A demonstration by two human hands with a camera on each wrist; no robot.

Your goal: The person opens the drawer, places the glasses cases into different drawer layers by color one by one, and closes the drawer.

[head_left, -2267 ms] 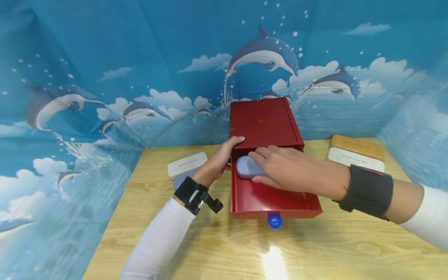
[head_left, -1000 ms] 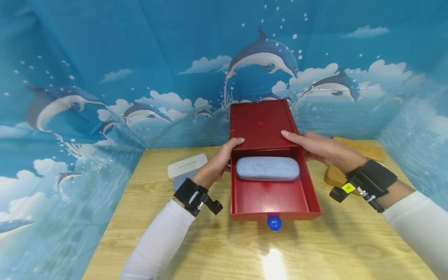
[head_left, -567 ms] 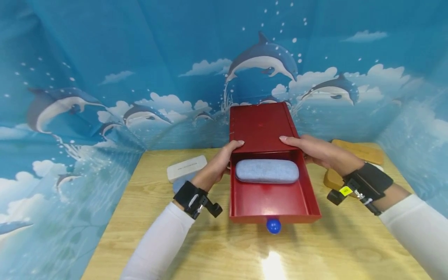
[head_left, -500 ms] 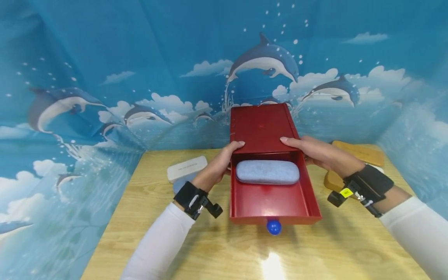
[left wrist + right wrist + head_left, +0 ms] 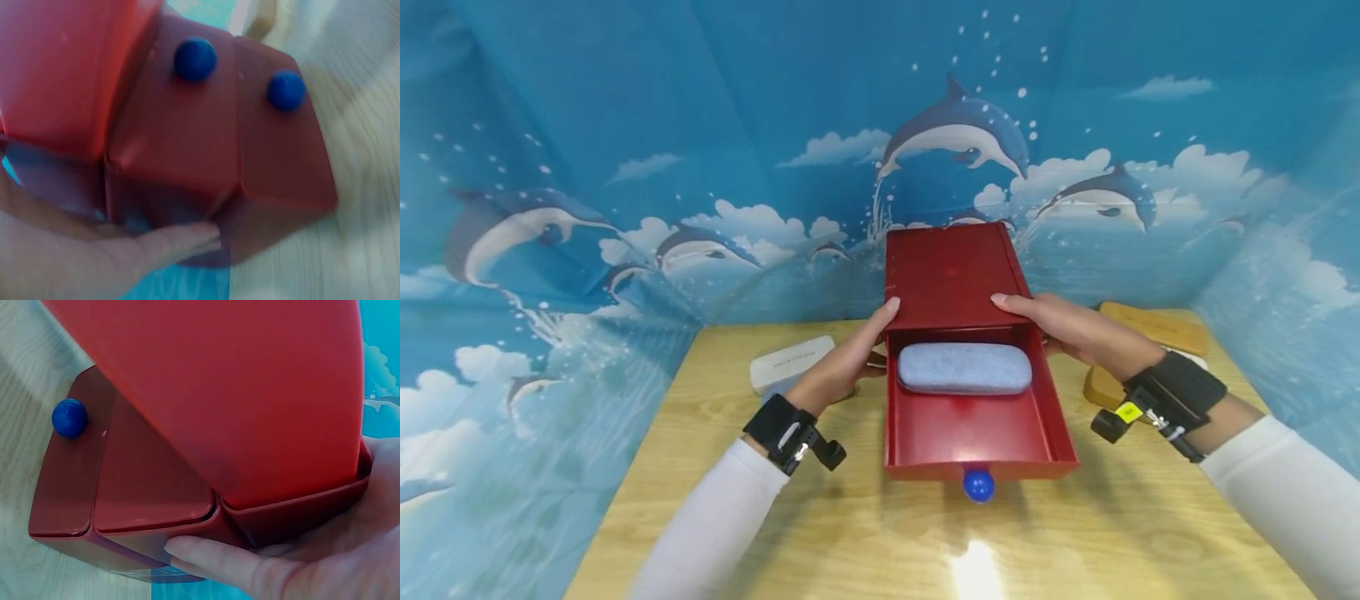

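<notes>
A red drawer cabinet with blue round knobs stands at the middle back of the table. Its top drawer is pulled out. Inside, a light blue glasses case lies crosswise toward the drawer's back. My right hand holds the cabinet's right side, thumb on the top and fingers down the side wall. At the left side is my left hand, its thumb tip right at the top edge and its fingers loosely extended beside the wall. Two lower drawers are shut in the left wrist view.
On the left, a white case lies on the table, with a blue one partly hidden behind my left hand. Orange-brown cases and a white one lie on the right, partly behind my right wrist. A dolphin-print cloth backs the table.
My right hand has left the glasses case and moved onto the cabinet's right side. Just now my left hand has shifted left, its thumb sliding off the top to the edge.
</notes>
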